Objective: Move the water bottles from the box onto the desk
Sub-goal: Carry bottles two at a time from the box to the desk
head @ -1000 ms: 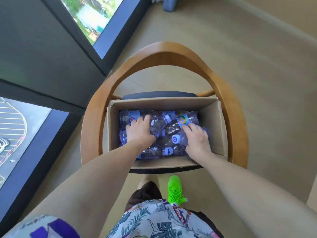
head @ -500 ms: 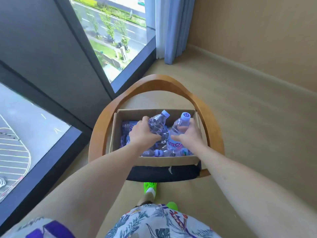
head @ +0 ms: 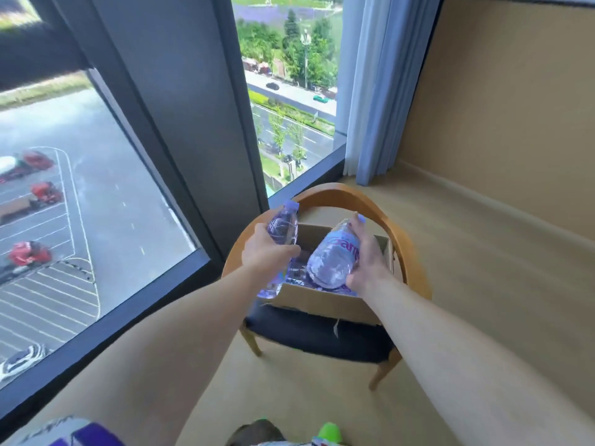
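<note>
My left hand (head: 267, 252) grips a clear water bottle (head: 283, 225) with a pale blue cap, held above the left side of the cardboard box (head: 322, 302). Curled round a second water bottle (head: 333, 257) with a purple-lettered label, my right hand (head: 367, 262) holds it tilted over the box. More bottles (head: 297, 272) lie inside the box, mostly hidden behind my hands. The box sits on the dark seat of a wooden chair (head: 415, 272). No desk is in view.
A floor-to-ceiling window (head: 96, 204) with dark frames runs along the left, close behind the chair. A blue curtain (head: 380, 91) hangs in the corner beside a tan wall (head: 515, 107). Beige floor (head: 499, 284) spreads to the right of the chair.
Both hands went from reaching among the bottles in the box to lifting one bottle each up above it. The view has tilted up and pulled back from the chair.
</note>
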Tool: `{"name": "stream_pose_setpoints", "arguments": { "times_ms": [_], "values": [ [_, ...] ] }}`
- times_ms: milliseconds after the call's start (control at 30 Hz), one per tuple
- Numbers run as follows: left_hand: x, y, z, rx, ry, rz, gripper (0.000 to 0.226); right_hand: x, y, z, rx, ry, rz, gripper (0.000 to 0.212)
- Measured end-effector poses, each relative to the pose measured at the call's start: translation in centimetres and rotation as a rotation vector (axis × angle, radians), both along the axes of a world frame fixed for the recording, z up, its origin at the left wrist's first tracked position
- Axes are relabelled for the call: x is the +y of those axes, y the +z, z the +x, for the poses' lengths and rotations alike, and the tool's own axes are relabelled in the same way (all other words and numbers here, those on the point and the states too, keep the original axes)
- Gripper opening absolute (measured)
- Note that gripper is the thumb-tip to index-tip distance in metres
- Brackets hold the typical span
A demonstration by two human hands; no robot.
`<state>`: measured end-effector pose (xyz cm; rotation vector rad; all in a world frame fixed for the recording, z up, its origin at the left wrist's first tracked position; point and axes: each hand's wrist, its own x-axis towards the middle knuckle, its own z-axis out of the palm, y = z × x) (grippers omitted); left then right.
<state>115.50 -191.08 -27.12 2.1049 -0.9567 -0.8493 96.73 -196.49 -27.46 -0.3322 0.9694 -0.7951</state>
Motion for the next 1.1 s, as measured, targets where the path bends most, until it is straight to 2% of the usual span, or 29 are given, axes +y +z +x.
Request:
{"name": "stream_pose_setpoints", "arguments": {
  "times_ms": [100, 200, 267, 367, 567, 667, 767, 833, 900, 1033, 1100],
  "values": [
    [2.3, 2.1, 1.6, 0.077, 0.087, -0.025, 0.062, 1.9, 2.2, 2.1, -0.023, 0.127, -0.102, 0.065],
    [4.7, 4.1, 3.6, 0.172, 0.186, -0.069, 0.080, 4.1, 4.4, 5.0, -0.031, 0.220, -0.146, 0.080],
    [6.9, 5.3, 5.2, 0.235, 0.235, -0.113, 0.087, 5.7, 5.4, 7.2, -0.029, 0.263, -0.161, 0.070],
    [11.2, 6.7, 7.9, 0.272, 0.301, -0.186, 0.081, 8.7, 6.3, 10.6, -0.006, 0.305, -0.132, 0.049],
    [21.9, 8.0, 14.3, 0.357, 0.426, -0.228, 0.048, 16.8, 6.6, 16.9, -0.049, 0.450, -0.059, 0.069],
    [27.5, 8.3, 16.9, 0.404, 0.515, -0.213, 0.037, 21.1, 6.9, 19.6, -0.078, 0.482, -0.050, 0.047],
    [32.6, 9.2, 18.6, 0.427, 0.610, -0.225, 0.053, 24.7, 8.0, 22.6, -0.101, 0.572, -0.087, 0.024],
    [35.7, 10.1, 19.5, 0.422, 0.679, -0.264, 0.054, 26.9, 9.2, 24.8, -0.140, 0.635, -0.096, 0.010],
    [38.7, 11.1, 20.0, 0.391, 0.742, -0.295, 0.049, 29.0, 10.2, 26.8, -0.150, 0.731, -0.116, 0.009],
    [43.8, 12.5, 19.9, 0.333, 0.901, -0.380, 0.027, 32.5, 11.4, 30.4, -0.280, 0.992, -0.116, 0.034],
    [46.3, 12.7, 19.8, 0.295, 1.009, -0.401, 0.043, 34.4, 12.0, 31.5, -0.364, 1.170, -0.074, 0.034]
  ]
}}
